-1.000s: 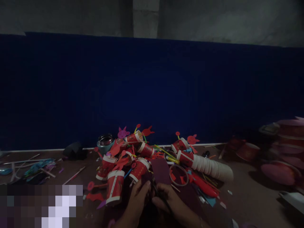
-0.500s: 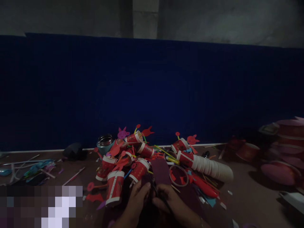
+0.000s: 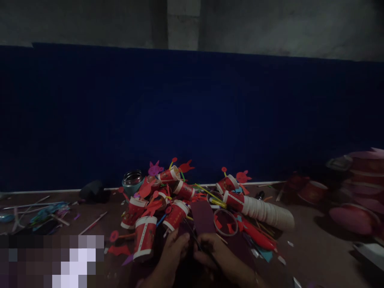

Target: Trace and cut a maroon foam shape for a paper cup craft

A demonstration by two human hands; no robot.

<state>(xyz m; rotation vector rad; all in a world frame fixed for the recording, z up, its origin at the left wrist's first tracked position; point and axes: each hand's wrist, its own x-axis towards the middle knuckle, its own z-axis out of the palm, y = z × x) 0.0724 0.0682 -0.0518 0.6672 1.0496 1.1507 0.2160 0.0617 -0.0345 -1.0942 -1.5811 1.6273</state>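
Observation:
My left hand [image 3: 177,246] pinches a piece of dark purple paper [image 3: 183,228] between thumb and fingers, at the bottom middle. Close beside it, my right hand [image 3: 211,248] is closed around dark scissors [image 3: 193,233], with a slim blade pointing up and left at the paper. Their handles are mostly hidden in the fingers and shadow. Just beyond both hands lies a larger dark purple sheet [image 3: 202,216]. Left of my left hand are red paper cups with white rims, among them an upside-down cup [image 3: 145,238] and a tipped cup [image 3: 177,215].
A stack of nested cups [image 3: 264,212] lies to the right, beside a round clear tub [image 3: 225,223] with red scraps and a red pouch-like thing [image 3: 258,234]. A teal jar [image 3: 133,182] stands behind. Straws and scraps litter the left. Pink and red objects [image 3: 354,216] are piled far right.
The scissors blade has swung up and left, showing more clearly between my hands. Both hands stay almost in place, and the cups have not moved.

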